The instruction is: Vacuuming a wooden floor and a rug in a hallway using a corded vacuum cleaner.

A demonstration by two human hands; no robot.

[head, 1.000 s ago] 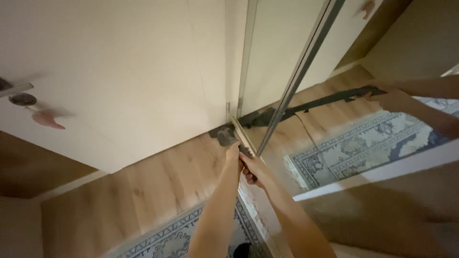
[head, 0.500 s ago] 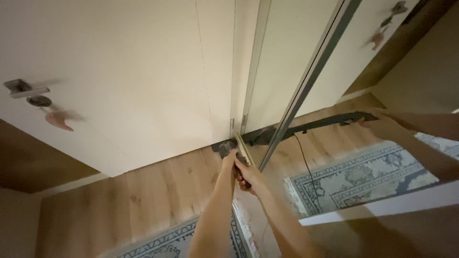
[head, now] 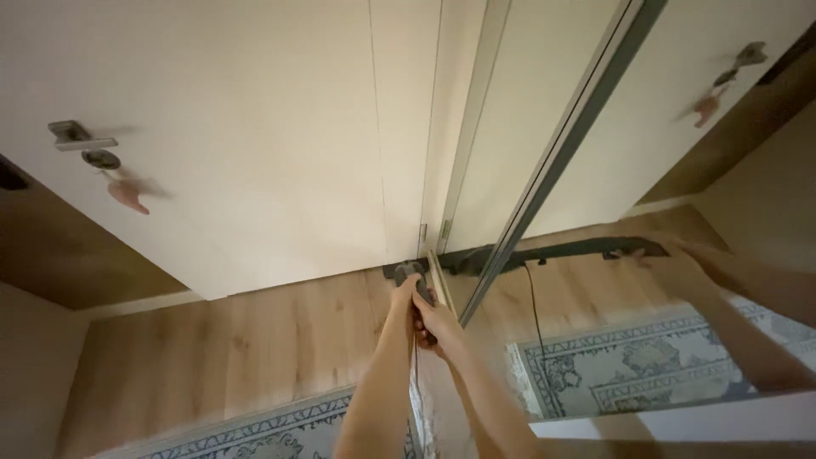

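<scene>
Filling the upper left of the frame: white door (head: 255, 144), its handle (head: 81, 138) blurred at far left. Right of centre: mirror panel (head: 544, 127), reflecting arms and tool, details smeared. Lower band: wood floor (head: 255, 348), bare between door and patterned rug (head: 255, 433), the rug cut by the bottom edge. Centre: dark vacuum wand (head: 406, 274), mostly hidden, head at the door's foot. Left hand (head: 406, 293) and right hand (head: 435, 325), arms outstretched, both clenched around the wand.
</scene>
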